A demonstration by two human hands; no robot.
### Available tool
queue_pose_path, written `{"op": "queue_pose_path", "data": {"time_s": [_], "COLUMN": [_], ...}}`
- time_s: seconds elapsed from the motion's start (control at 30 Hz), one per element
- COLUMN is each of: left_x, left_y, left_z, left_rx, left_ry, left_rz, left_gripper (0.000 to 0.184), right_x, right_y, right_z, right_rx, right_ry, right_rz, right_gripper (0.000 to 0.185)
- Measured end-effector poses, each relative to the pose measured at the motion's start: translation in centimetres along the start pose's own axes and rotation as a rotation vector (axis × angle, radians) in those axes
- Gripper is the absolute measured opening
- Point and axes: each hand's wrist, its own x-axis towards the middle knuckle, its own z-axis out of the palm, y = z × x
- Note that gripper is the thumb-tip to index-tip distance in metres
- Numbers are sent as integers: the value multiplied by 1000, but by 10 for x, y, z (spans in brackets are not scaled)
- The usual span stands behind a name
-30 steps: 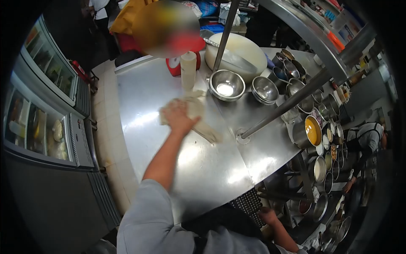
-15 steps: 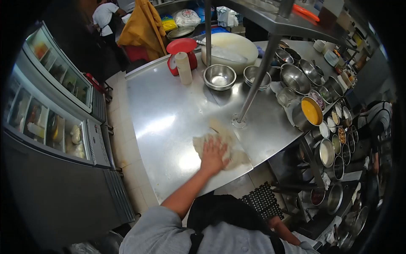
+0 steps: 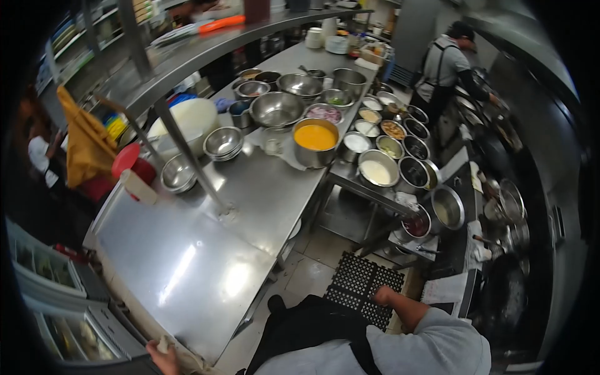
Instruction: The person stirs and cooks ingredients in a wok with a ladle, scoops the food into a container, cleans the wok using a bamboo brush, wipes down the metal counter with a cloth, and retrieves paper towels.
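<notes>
Cloth [image 3: 164,344] is now gripped by the left hand [image 3: 166,360] low beside the near end of the desk [image 3: 156,244], just outside its long left edge. Half a second ago it was spread under an open palm on the steel, near the foot of the shelf post [image 3: 190,156]; since then it has been carried away from that patch and gathered up. Only a pale fold is shown above the fingers, which are closed round it; the rest is hidden or cut off by the dark border, so whether the desk's edge is touched cannot be told. By that shift, flat rubbing of the broad top is judged to have been broken off for the moment, the cloth being bunched at the side rather than pressed out.

The right hand [image 3: 382,295] is held over the black mat [image 3: 350,278], well apart from the desk, with its fingers curled in; nothing is seen in it, though its palm is hidden.

The view has been swung so that the pot of orange liquid [image 3: 315,134] is brought nearer the middle. Towards the far end, the squeeze bottle [image 3: 139,187], red scale [image 3: 127,159] and stacked bowls [image 3: 224,144] are seen apart from both hands, apparently undisturbed.
</notes>
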Motion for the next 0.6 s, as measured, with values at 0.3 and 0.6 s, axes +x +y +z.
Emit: {"op": "queue_pose_path", "data": {"time_s": [0.3,0.6], "left_x": [93,288], "left_y": [117,237], "left_z": [109,290], "left_rx": [364,249], "left_ry": [-166,110], "left_rz": [-394,-245], "left_gripper": [85,78], "right_x": [50,-31], "right_y": [79,-4], "right_z": [61,86], "right_rx": [-437,244], "right_ry": [99,49], "right_rz": [-213,23], "right_gripper": [41,46]}}
